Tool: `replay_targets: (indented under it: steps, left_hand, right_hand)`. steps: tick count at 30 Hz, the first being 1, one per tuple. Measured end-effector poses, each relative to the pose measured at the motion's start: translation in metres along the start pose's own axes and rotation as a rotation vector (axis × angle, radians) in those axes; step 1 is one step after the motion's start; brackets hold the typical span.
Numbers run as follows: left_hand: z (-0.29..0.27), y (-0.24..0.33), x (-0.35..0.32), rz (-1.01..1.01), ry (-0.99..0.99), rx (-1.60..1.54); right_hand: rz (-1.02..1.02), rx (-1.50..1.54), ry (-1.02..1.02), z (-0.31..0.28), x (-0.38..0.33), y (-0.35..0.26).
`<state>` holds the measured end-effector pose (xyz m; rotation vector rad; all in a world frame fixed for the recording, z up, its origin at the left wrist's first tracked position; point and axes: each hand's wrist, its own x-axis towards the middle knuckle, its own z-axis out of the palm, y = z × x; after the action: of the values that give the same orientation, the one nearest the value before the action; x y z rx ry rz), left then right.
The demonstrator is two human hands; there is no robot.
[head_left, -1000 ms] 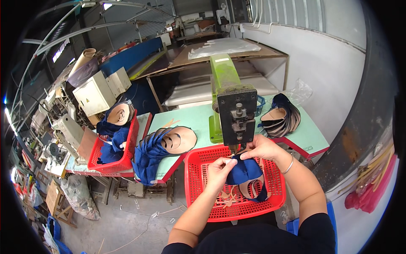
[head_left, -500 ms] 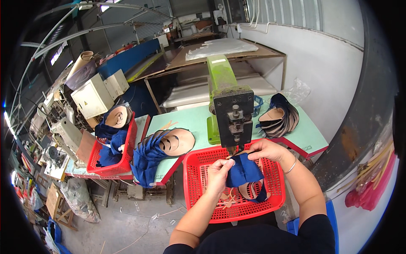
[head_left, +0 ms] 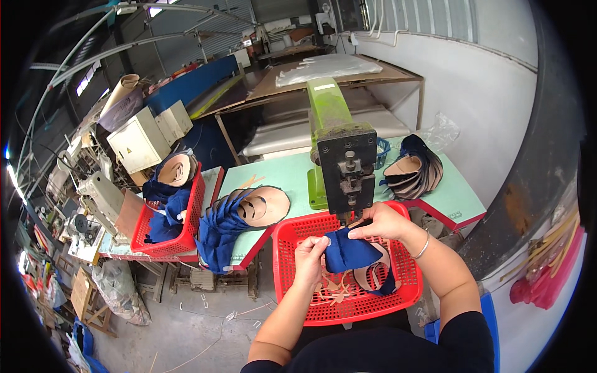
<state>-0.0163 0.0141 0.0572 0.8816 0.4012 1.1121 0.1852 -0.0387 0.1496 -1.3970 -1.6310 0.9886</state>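
Note:
Between both hands I hold a dark blue fabric shoe upper (head_left: 356, 255) under the black head of a green machine (head_left: 349, 168). My left hand (head_left: 309, 256) pinches its left edge between thumb and fingertips. At its upper edge, my right hand (head_left: 385, 222) grips it with the thumb on top, close to the machine's lower tip. Whether the tip touches the piece cannot be made out. Below lies a red plastic basket (head_left: 287, 292), holding another blue upper with beige lining (head_left: 374, 276) and beige scrap strips (head_left: 333, 290).
Stacked blue and beige uppers (head_left: 245, 214) lie left on the pale green table (head_left: 291, 176); another stack (head_left: 415, 168) lies right. A second red basket (head_left: 189, 227) of blue pieces stands farther left. A small blue basket (head_left: 382, 151) sits behind the machine. A dark pillar (head_left: 519, 186) rises at right.
My left hand has shifted left and slightly down, along the edge of the blue upper. The upper has turned and its blue side spreads wider. My right hand has moved a little left.

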Motion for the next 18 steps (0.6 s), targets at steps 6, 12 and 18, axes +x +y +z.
replay_targets:
  steps: [6,12,18]
  left_hand:
    - [-0.009,-0.001,-0.008,-0.006,-0.064,0.148]
    - [0.002,0.011,-0.009,-0.06,-0.304,0.923]
    - [-0.003,-0.034,-0.012,0.112,0.116,0.88]
  right_hand:
    - [-0.133,-0.48,0.19,0.013,-0.008,-0.013]
    - [-0.373,-0.83,0.243,0.035,-0.027,0.01]
    - [-0.624,-1.005,0.441,0.08,-0.054,0.027]
